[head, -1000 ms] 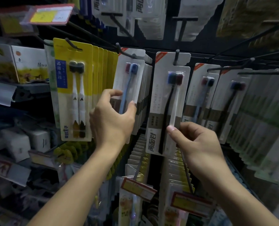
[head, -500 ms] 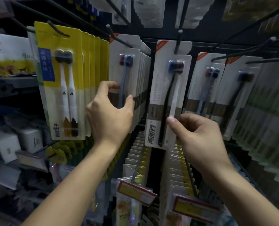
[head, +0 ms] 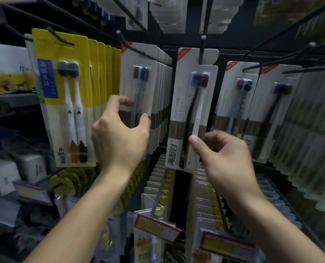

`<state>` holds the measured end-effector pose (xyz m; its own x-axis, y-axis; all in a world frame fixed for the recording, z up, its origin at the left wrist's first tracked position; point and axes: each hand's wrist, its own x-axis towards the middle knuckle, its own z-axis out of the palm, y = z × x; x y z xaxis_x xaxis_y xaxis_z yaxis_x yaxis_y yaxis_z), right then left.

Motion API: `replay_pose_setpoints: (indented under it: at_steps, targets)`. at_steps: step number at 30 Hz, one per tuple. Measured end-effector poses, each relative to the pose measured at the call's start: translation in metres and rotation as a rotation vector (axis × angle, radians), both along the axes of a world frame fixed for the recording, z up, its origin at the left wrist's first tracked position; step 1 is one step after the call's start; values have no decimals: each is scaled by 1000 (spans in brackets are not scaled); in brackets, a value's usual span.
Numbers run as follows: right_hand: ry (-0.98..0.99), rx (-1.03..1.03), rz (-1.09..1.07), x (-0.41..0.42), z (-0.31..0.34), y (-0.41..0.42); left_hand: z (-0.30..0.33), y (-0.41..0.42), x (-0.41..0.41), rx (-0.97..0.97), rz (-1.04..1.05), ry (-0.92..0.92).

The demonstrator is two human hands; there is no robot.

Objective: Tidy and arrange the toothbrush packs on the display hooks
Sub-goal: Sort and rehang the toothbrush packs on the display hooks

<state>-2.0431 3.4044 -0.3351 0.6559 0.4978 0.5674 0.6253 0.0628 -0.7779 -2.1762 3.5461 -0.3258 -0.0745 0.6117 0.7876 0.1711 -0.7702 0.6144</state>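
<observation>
Left hand gripping the front white pack of the full row, thumb on the right edge, fingers curled round the left edge, same hold as a second ago. Right hand pinching the lower part of the single white pack, thumb pressed on its face, fingers curled behind. That pack hanging alone on its own hook, just left of and above the right hand, bottom end swung slightly out toward the viewer. Hardly anything shifting across the last second: both grips unchanged, only the view drifting closer and lower, hooks now sitting higher in sight. Yellow packs hanging just left of the left hand, untouched; more white packs right of and above the right hand. Likely meaning: still steadying and squaring both packs, not yet lifting either off; the lone pack probably being straightened or about to join a fuller row, though not certain.
</observation>
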Motion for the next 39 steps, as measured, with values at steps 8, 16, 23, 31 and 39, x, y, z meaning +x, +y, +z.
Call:
replay_pose_setpoints:
  at_steps: [8, 16, 23, 31, 39]
  targets:
    - [25, -26, -18, 1, 1, -2, 1, -3, -4, -26, -12, 27]
    - [17, -66, -23, 0, 0, -5, -2, -6, -4, -54, 9, 40]
    - [-14, -118, -38, -2, -1, -7, -4, -9, -7, -68, 6, 69]
    - [-5, -131, -69, 1, 0, -13, -6, -15, -8, -70, 53, 98]
    - [8, -164, -123, 3, 3, -26, -4, -35, -12, -77, 92, 45]
